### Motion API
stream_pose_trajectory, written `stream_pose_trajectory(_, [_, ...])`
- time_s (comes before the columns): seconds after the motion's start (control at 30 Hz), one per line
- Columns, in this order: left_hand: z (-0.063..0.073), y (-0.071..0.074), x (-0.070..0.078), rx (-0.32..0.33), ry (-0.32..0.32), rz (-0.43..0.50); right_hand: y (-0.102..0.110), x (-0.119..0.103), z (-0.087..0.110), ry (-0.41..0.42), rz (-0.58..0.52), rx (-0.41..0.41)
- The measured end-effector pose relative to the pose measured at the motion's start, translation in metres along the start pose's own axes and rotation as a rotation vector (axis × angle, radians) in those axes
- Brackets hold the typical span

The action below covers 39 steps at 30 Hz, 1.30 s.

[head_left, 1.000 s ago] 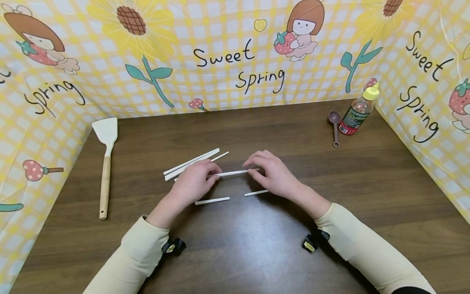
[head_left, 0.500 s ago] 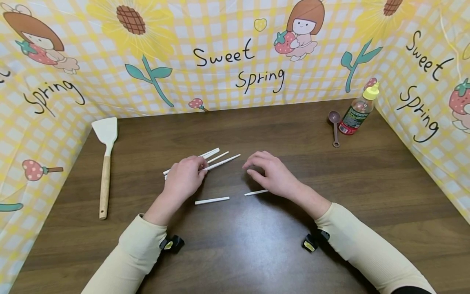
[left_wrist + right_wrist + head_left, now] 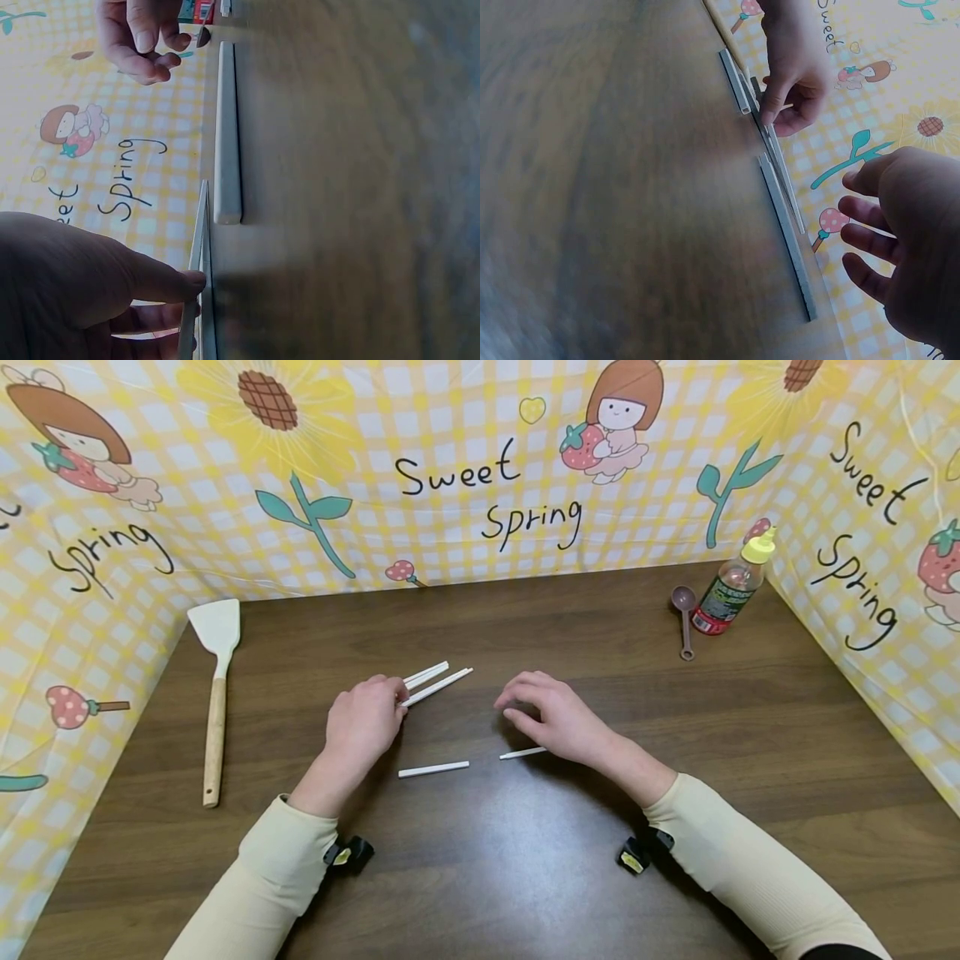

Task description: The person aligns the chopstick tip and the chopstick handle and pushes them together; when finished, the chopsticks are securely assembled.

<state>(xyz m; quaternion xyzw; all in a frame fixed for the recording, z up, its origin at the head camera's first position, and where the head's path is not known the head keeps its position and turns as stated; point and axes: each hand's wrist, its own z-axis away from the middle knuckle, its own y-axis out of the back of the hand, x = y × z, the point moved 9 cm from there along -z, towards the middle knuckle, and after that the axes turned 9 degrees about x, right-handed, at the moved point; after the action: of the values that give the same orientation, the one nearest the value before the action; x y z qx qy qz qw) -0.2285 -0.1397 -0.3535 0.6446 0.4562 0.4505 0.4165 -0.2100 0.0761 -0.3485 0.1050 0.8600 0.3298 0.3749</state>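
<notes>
My left hand pinches a thin white stick between thumb and fingers, low over the table, right beside several other white sticks. Part of that group is hidden behind the hand. In the left wrist view the thumb presses on the held stick, which points away. My right hand holds nothing; its fingers are loosely bent, as the right wrist view also shows. Just in front of it lies a short white stick, its right end covered by the hand. Another short stick lies between the hands, nearer me.
A turner with a white head and wooden handle lies at the left. At the back right, a brown measuring spoon lies beside a yellow-capped bottle. A patterned cloth hangs behind the wooden table.
Both hands were at the stick one second ago. My right hand has let go and stayed in place; the left has carried the stick leftward to the other sticks.
</notes>
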Motion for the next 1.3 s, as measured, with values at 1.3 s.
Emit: stream_pose_trajectory(1.3, [0.012, -0.022, 0.052, -0.321, -0.301, 0.466, -0.017, 0.007, 0.006, -0.024, -0.009, -0.209])
